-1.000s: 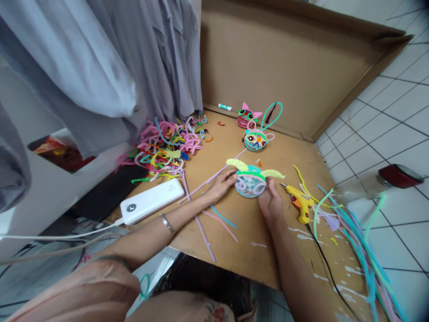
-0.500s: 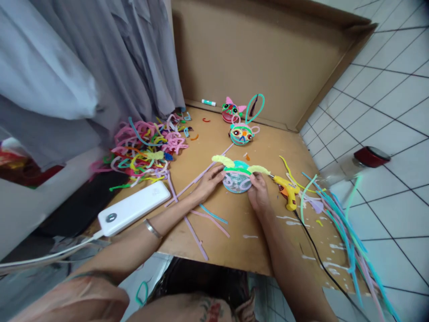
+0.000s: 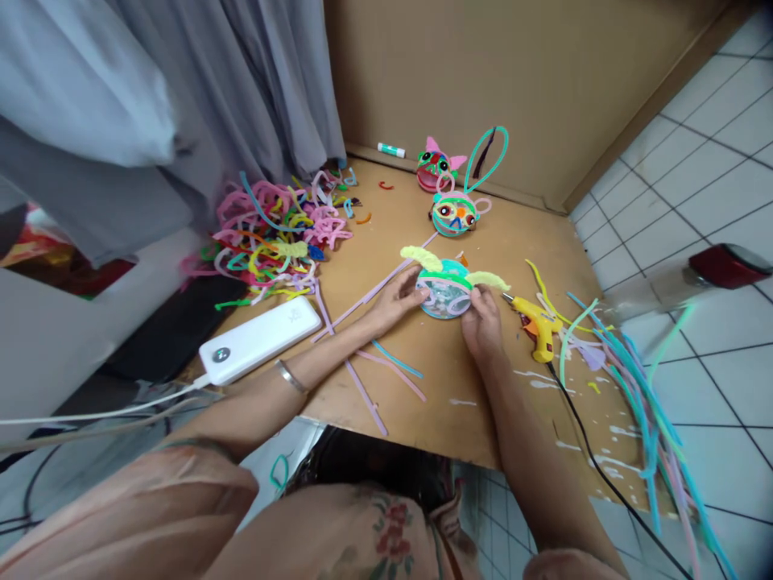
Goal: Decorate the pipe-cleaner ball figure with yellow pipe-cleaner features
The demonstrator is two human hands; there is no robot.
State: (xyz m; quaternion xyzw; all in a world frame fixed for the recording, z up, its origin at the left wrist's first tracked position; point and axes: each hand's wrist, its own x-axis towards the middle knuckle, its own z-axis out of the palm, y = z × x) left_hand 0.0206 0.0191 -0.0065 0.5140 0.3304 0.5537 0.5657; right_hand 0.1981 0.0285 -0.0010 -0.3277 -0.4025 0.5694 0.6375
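Note:
Between my hands is a round, clear-and-teal craft animal head (image 3: 447, 296) with a green band, lilac pipe-cleaner loops on its front and two pale yellow ear-like pieces sticking out sideways. My left hand (image 3: 398, 302) grips its left edge, thumb over the front. On the opposite edge, my right hand (image 3: 481, 316) holds it with curled fingers. Just right of that hand lies a yellow hot glue gun (image 3: 539, 321), its nozzle pointing toward the right-hand yellow ear. Behind stand two finished-looking craft heads, one teal with pink round ears (image 3: 454, 216), the other red with pink pointed ears (image 3: 433, 171).
A tangled heap of colourful pipe cleaners (image 3: 283, 225) lies at the left, with a white power bank (image 3: 261, 340) in front of it. Long pipe cleaners (image 3: 646, 403) hang over the right edge. A glue stick (image 3: 391, 151) lies by the cardboard wall (image 3: 459, 72).
The camera view has shifted, so the table's things appear higher and further right. My left thumb has come further over the front of the craft head; both hands still hold it.

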